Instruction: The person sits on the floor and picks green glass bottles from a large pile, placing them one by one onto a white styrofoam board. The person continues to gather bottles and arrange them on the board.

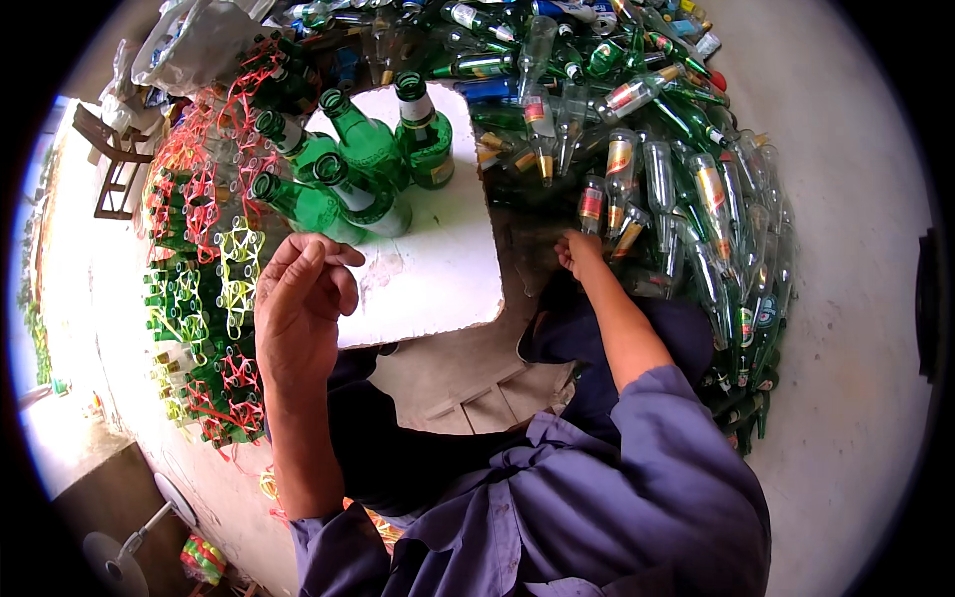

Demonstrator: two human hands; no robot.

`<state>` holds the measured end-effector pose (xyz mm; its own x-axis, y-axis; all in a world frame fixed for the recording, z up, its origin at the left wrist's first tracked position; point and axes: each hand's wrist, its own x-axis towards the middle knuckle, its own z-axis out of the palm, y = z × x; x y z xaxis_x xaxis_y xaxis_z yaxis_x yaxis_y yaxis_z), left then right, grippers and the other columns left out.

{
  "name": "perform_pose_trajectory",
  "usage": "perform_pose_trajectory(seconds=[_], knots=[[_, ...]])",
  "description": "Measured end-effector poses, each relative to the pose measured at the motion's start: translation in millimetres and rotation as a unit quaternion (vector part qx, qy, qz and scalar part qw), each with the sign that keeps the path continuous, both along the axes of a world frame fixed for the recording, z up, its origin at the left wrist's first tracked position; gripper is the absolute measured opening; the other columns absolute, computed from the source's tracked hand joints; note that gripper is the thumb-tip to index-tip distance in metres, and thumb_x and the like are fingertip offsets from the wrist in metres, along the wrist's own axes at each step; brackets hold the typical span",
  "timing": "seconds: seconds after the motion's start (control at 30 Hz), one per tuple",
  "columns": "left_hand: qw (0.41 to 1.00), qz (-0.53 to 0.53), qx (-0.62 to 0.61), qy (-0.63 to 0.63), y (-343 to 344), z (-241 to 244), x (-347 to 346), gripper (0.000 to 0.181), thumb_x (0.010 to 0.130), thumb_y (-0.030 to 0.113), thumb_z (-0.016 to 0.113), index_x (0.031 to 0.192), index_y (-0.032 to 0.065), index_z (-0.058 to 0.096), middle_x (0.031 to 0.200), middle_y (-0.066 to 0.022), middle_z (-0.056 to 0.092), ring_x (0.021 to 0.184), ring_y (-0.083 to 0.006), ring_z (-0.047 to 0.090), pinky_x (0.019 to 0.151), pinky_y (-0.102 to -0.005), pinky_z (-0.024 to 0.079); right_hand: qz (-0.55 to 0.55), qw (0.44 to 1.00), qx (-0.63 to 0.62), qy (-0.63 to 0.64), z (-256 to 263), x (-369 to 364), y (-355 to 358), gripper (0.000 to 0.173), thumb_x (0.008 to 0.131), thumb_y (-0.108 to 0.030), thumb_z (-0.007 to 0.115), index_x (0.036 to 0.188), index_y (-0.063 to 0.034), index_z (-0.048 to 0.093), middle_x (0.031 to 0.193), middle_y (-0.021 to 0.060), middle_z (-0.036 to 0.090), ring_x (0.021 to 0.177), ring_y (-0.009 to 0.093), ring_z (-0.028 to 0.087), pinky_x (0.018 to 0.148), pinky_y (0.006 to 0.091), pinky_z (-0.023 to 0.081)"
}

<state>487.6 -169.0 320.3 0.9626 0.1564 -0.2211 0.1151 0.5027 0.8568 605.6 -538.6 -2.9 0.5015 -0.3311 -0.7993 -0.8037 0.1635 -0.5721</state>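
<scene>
Several green glass bottles (365, 142) stand in a loose group on a white board (440, 276) with ragged edges. My left hand (306, 287) is raised over the board's near left side, just in front of the bottles, fingers curled, thumb and index finger apart, holding nothing visible. Over on the right, my right hand (578, 252) reaches down at the near edge of a large bottle pile, just below a clear bottle with a red label (591, 205). Its fingers are bent and partly hidden, so whether they grip anything cannot be told.
Heaped glass bottles (660, 186) spread along the far and right sides. Bottles bound with red and yellow-green straps (240, 280) stand at left. A wooden chair (119, 160), a plastic bag (198, 48) and a white fan (145, 530) are farther left. A wooden frame (489, 395) lies below.
</scene>
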Motion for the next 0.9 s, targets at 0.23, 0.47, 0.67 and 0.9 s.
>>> perform_pose_trajectory(seconds=[0.23, 0.47, 0.67, 0.9], knots=[[1.000, -0.018, 0.003, 0.023, -8.9, -1.3, 2.8, 0.014, 0.099, 0.017, 0.056, 0.097, 0.0029, 0.057, 0.090, -0.0124, 0.065, 0.067, -0.0090, 0.059, 0.054, -0.0195, 0.045, -0.012, 1.000, -0.002, -0.013, -1.4, -1.0, -4.9, 0.013, 0.090, -0.017, 0.062, 0.095, -0.0055, 0.060, 0.080, 0.0064, 0.064, 0.063, 0.017, 0.063, 0.049, 0.0294, 0.048], [0.999, 0.009, 0.000, 0.038, -17.0, 2.0, 3.8, 0.018, 0.096, 0.018, 0.061, 0.094, 0.0003, 0.060, 0.087, -0.0178, 0.067, 0.060, -0.0135, 0.058, 0.053, -0.0228, 0.044, 0.024, 0.997, 0.072, -0.019, -10.3, -0.4, 18.9, 0.015, 0.090, -0.020, 0.064, 0.089, -0.0049, 0.061, 0.073, 0.0073, 0.064, 0.059, 0.017, 0.062, 0.045, 0.0302, 0.046], [0.999, -0.006, 0.000, 0.036, -15.2, 0.2, 4.5, 0.018, 0.096, 0.017, 0.061, 0.093, -0.0002, 0.060, 0.087, -0.0186, 0.067, 0.058, -0.0139, 0.057, 0.053, -0.0226, 0.043, 0.055, 0.991, 0.111, -0.049, -39.7, 16.7, 31.8, 0.021, 0.088, -0.027, 0.068, 0.087, -0.0070, 0.062, 0.075, 0.0069, 0.065, 0.054, 0.018, 0.060, 0.046, 0.0320, 0.048], [0.998, 0.007, 0.001, 0.067, -15.2, -0.9, 2.2, 0.017, 0.095, 0.016, 0.061, 0.094, -0.0008, 0.059, 0.087, -0.0197, 0.067, 0.057, -0.0143, 0.057, 0.052, -0.0224, 0.043, 0.010, 0.997, 0.061, -0.050, -37.3, 46.7, 56.8, 0.035, 0.081, -0.035, 0.077, 0.085, -0.0046, 0.061, 0.069, 0.0061, 0.056, 0.053, 0.022, 0.056, 0.048, 0.0353, 0.051]])
